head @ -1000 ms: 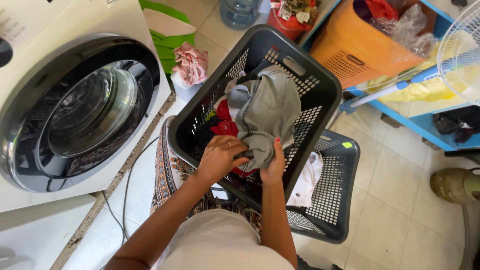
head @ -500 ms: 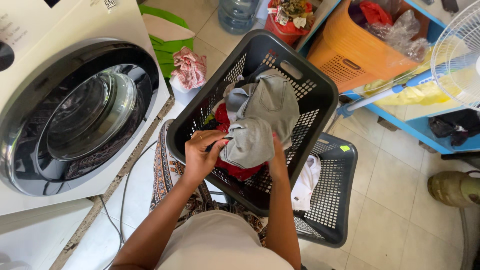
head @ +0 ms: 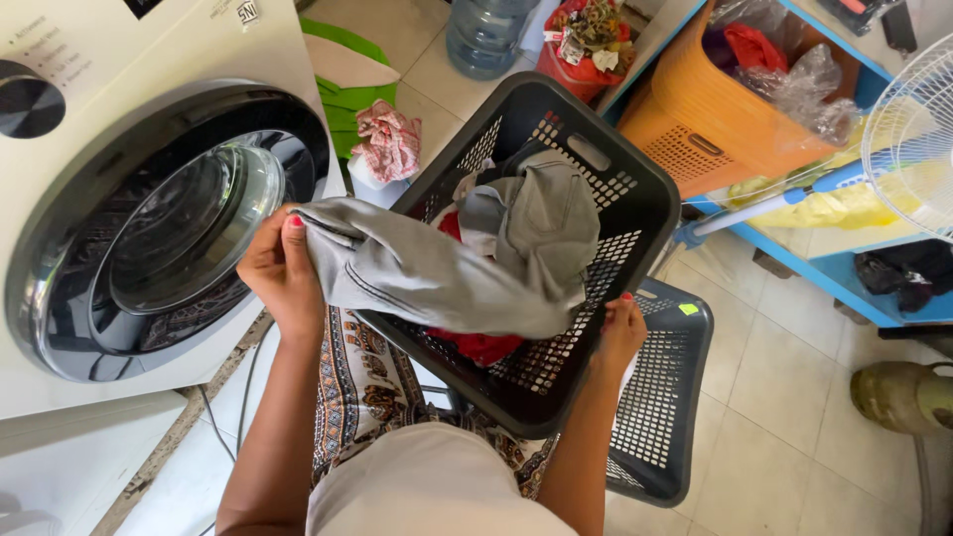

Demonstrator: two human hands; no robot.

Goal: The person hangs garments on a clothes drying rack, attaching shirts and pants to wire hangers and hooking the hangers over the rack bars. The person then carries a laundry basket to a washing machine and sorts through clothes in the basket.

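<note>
My left hand (head: 280, 268) grips one end of a grey garment (head: 447, 260) and holds it up to the left, near the closed round door (head: 169, 238) of a white front-loading washing machine (head: 109, 69). The garment stretches back into a black perforated laundry basket (head: 635, 208) that holds red and grey clothes (head: 481, 347). My right hand (head: 620, 333) rests on the basket's near right rim, holding the garment's other end or the rim; I cannot tell which. The basket sits on a dark plastic stool (head: 660, 417).
An orange basket (head: 695, 129) with bags stands on a blue shelf (head: 794, 248) at the right, beside a white fan (head: 908, 139). A water jug (head: 486, 35), a red bucket (head: 576, 60), a green bag (head: 347, 89) and a patterned cloth (head: 387, 144) lie beyond the basket.
My left hand has pulled the grey garment up out of the basket and leftward toward the washing machine door. My right hand has shifted to the basket's right rim.
</note>
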